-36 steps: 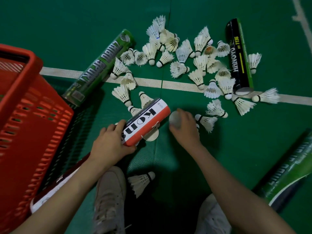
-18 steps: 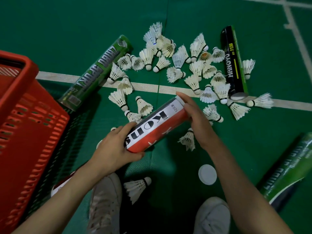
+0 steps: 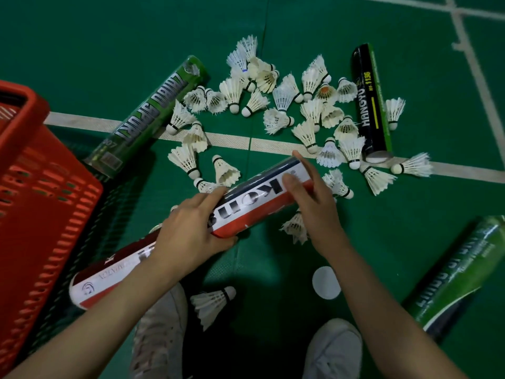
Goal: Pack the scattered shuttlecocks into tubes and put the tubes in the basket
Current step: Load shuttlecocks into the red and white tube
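Head view: red-white tube [image 3: 262, 199] in left hand [image 3: 188, 236], red basket [image 3: 41, 203] nearby

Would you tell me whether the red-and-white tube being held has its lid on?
Off, it seems: no white lid shows at the far end of the tube, and a lid lies loose on the floor.

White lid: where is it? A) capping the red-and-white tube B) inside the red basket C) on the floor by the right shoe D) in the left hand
C: the white lid lies flat on the green floor ahead of the right shoe, apart from the red-and-white tube.
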`<state>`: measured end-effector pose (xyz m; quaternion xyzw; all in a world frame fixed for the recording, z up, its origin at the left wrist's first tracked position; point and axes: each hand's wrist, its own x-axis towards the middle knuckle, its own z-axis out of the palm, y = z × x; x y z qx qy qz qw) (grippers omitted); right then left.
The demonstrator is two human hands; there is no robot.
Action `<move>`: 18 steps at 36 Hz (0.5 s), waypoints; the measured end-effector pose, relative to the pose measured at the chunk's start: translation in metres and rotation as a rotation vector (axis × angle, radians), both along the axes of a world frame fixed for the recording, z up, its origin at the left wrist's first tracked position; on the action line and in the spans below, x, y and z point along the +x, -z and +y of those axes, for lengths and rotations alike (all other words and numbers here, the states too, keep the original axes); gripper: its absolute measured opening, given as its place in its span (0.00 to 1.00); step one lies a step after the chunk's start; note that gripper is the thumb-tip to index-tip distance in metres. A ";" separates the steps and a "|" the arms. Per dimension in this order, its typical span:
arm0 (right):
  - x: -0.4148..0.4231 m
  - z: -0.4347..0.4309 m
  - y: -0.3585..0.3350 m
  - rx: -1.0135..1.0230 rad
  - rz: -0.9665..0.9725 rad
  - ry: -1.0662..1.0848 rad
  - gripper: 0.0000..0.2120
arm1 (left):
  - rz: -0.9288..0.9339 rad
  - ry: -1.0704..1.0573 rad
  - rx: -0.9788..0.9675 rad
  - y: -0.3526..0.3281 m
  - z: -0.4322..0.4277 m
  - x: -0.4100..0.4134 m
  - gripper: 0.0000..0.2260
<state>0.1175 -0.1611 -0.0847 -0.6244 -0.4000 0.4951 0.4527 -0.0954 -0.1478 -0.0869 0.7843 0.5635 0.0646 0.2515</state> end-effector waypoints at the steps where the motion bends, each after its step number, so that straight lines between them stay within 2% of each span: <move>1: 0.000 0.001 0.001 -0.011 0.048 0.078 0.22 | 0.019 0.017 0.014 -0.001 0.000 0.005 0.40; 5: -0.002 0.002 0.009 -0.095 0.323 0.362 0.04 | 0.159 0.125 0.037 -0.002 0.002 0.024 0.42; 7: 0.001 0.002 0.014 -0.119 0.348 0.421 0.03 | 0.181 0.158 0.021 0.001 0.004 0.027 0.43; 11: 0.013 0.003 0.021 -0.137 0.338 0.479 0.08 | 0.188 0.247 -0.051 0.005 0.006 0.030 0.48; 15: 0.029 0.014 0.026 -0.203 0.338 0.557 0.23 | 0.240 0.300 -0.123 0.010 0.005 0.021 0.52; 18: 0.036 0.022 0.028 -0.241 0.374 0.610 0.24 | 0.269 0.267 -0.121 0.014 0.009 0.012 0.47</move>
